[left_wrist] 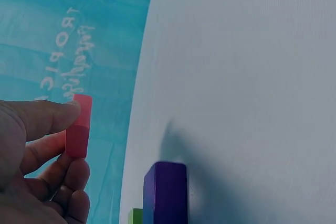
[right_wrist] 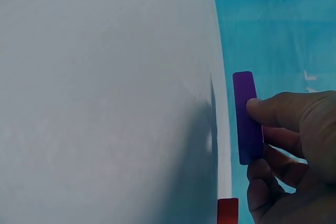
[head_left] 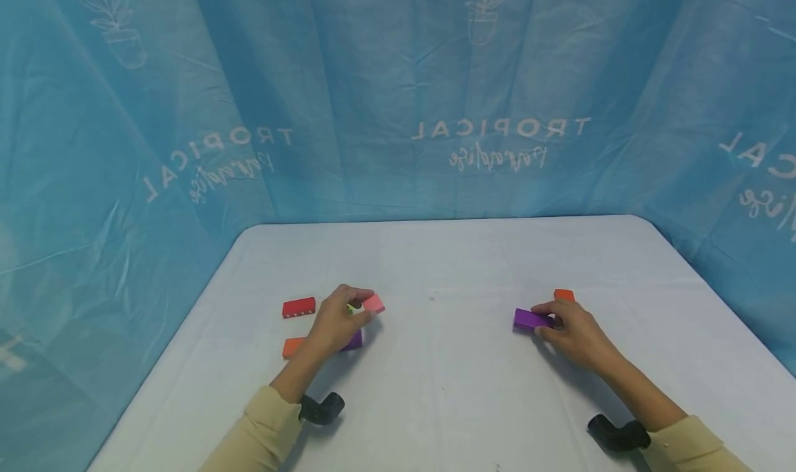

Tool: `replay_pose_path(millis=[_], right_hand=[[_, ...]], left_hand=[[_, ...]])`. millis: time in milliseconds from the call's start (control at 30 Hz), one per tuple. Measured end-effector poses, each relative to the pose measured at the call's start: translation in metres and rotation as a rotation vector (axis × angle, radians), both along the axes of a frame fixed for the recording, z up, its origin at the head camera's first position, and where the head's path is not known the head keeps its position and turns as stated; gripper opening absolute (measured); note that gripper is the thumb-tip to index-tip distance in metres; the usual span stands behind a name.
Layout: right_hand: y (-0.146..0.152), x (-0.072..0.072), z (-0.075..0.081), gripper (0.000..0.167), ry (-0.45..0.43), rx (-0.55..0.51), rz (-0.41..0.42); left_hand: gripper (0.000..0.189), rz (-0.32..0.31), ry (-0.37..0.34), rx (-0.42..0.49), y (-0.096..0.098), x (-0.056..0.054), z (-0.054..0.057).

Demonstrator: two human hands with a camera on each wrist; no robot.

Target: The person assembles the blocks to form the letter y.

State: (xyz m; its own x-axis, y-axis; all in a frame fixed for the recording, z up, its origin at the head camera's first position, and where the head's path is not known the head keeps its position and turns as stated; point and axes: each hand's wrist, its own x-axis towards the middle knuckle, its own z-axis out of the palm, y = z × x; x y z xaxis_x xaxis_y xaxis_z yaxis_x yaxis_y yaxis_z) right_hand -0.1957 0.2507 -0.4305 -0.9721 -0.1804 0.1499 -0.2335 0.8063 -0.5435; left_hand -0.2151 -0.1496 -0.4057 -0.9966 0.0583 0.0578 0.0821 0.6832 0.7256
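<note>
My left hand [head_left: 336,323] pinches a small pink block [head_left: 374,303] between thumb and fingers, raised over the left part of the table; the left wrist view shows the same pink block [left_wrist: 79,125] at the thumb tip. Below that hand lie a purple block [head_left: 353,341] and a green block [left_wrist: 135,216], both partly hidden. On the right side, my right hand [head_left: 578,334] pinches a longer purple block [head_left: 530,319] by its right end. In the right wrist view this purple block [right_wrist: 244,119] stands between thumb and fingertips. Just behind the right hand sits an orange block [head_left: 564,295].
A red block [head_left: 299,307] with white dots lies left of my left hand, and an orange block [head_left: 294,347] sits nearer me, partly behind the wrist. The white table [head_left: 435,389] is bordered by a blue printed curtain [head_left: 373,78] at the back and sides.
</note>
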Motion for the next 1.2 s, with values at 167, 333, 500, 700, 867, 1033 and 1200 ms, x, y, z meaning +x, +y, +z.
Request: replay_pose_path(millis=[167,333,500,700,867,1033,1200], right_hand=[[-0.003,-0.002,0.002,0.035,0.011,-0.005,0.017],[-0.005,-0.004,0.003,0.034,0.045,-0.005,0.039],[-0.008,-0.007,0.003,0.034,0.059,-0.005,0.06],[-0.012,-0.01,0.003,0.034,0.055,-0.018,0.075],[-0.018,-0.012,0.002,0.034,0.05,-0.02,0.084],[-0.026,-0.014,0.003,0.033,0.064,-0.009,0.099],[-0.033,-0.015,0.003,0.033,0.049,-0.015,0.104]], left_hand=[[0.038,0.007,0.01,0.027,0.006,0.006,0.001],[0.039,0.006,0.03,0.061,0.012,0.011,0.001],[0.037,0.005,0.062,0.076,0.018,0.016,-0.001],[0.035,-0.01,0.064,0.108,0.027,0.023,-0.004],[0.034,-0.033,0.072,0.126,0.035,0.027,-0.009],[0.034,-0.049,0.074,0.13,0.041,0.03,-0.013],[0.034,-0.073,0.061,0.129,0.046,0.031,-0.016]])
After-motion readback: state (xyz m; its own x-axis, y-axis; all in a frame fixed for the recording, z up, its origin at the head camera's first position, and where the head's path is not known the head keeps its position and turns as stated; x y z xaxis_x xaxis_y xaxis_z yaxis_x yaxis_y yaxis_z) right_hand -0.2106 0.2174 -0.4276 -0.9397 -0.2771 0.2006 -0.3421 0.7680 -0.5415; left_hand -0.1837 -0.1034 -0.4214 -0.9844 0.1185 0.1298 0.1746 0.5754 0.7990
